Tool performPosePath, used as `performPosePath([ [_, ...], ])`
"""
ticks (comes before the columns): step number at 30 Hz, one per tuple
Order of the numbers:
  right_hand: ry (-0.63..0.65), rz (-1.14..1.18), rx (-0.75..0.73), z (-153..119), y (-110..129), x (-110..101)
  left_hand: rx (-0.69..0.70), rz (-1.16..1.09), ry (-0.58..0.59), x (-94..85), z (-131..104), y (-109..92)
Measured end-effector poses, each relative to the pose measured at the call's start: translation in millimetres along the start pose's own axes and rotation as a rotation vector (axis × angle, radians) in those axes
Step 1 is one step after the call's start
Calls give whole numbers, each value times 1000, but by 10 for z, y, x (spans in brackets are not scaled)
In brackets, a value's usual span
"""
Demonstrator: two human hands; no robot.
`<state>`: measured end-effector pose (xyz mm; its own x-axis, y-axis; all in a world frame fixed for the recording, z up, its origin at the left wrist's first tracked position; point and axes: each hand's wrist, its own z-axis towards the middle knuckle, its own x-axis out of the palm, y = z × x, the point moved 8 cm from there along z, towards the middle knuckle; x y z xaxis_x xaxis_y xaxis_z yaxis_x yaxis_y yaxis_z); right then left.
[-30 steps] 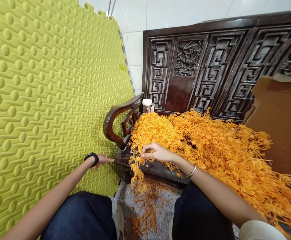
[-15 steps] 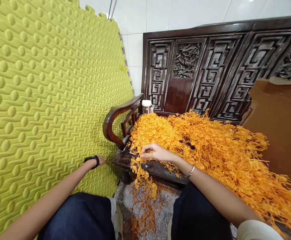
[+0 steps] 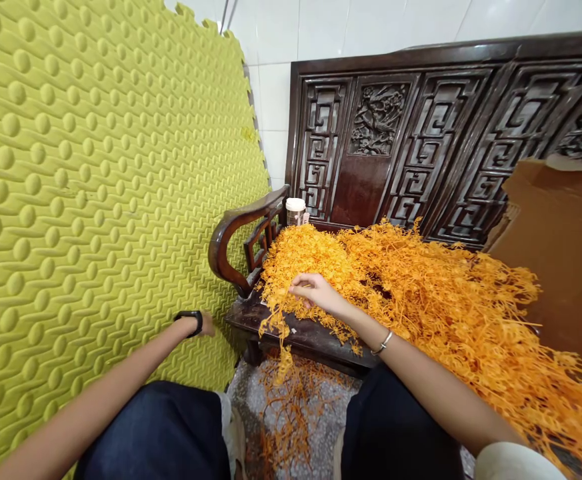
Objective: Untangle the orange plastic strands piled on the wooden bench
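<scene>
White glossy wall tiles [image 3: 351, 27] at back, grey speckled stone floor [image 3: 321, 427] below between the knees. Far left, a big yellow-green foam mat with raised bumps and wavy ridges [image 3: 95, 173] stands on edge, filling that side of the view.

Left hand [image 3: 205, 325], black band on the wrist [image 3: 191, 320], reaches out low against the mat's lower part; mostly hidden behind the wrist, so cannot tell whether the fingers are curled or spread, or if they hold anything. Just right of that hand is the front corner of a dark carved wooden bench [image 3: 371, 173]; its curved armrest [image 3: 231, 233] is above and right of it.

Right hand [image 3: 315, 293], thin silver bracelet [image 3: 383, 343] on the wrist, sits on the near left edge of a heap of orange plastic branched strips [image 3: 445, 307]. Fingertips are pinched together on a few strands of the heap, palm down. Heap spreads from under the grip up to the backrest and far off to the right across the seat. Below the grip, strands hang over the seat's front edge, and loose orange strands [image 3: 291, 407] lie on the floor. Behind the grip, near the armrest's rear end, a small clear jar with white lid [image 3: 295, 210] stands upright at the heap's back edge.

Far right, brown cardboard sheet [image 3: 561, 247] leans against the backrest, touching the heap.
</scene>
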<state>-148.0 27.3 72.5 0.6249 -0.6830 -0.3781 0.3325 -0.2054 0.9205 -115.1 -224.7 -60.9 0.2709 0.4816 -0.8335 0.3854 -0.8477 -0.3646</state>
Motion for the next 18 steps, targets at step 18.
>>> performPosePath([
  [18, 38, 462, -7, -47, 119, -13, -9, 338, -27, 2, 170, 129],
])
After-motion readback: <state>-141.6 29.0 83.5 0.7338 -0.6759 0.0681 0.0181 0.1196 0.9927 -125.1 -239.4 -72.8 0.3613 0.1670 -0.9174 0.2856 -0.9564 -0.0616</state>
